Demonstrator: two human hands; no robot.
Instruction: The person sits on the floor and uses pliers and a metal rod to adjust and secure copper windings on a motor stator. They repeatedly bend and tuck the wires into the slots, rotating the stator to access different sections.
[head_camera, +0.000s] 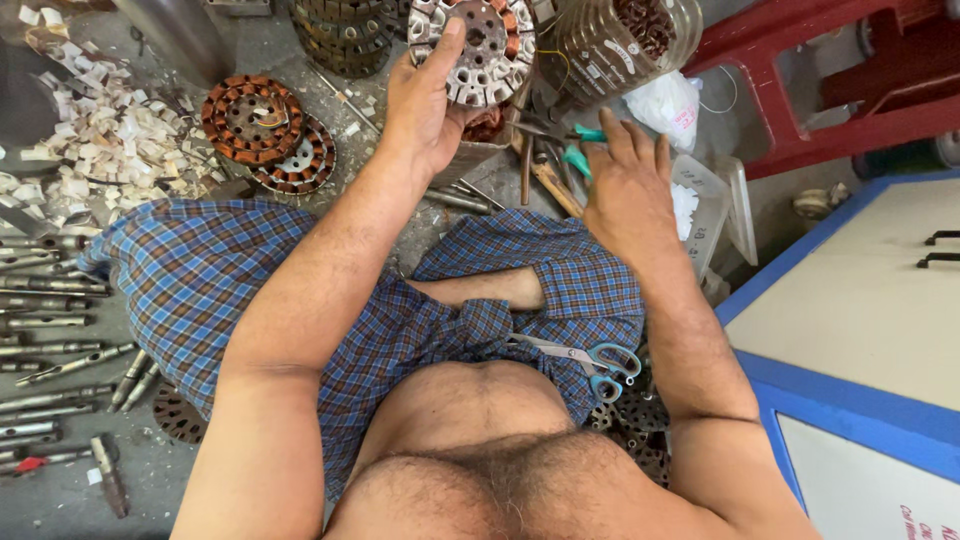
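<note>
Left hand (425, 105) gripping one stator (478, 45), two stacked (268, 130)

A round slotted motor stator (478, 45) with copper windings is held up by the left hand (425, 105), the thumb laid across its face. The right hand (628, 185) is lowered, palm down, onto a cluster of hand tools, just beside green-handled pliers (578, 150). Two more wound stators (268, 130) are stacked on the floor (60, 500) to the left, near a heap of pale paper scraps (95, 140). Blue-handled scissors (590, 358) are rested on the checked cloth (200, 270) over the lap. Metal shafts (55, 350) are laid out at far left.
</note>
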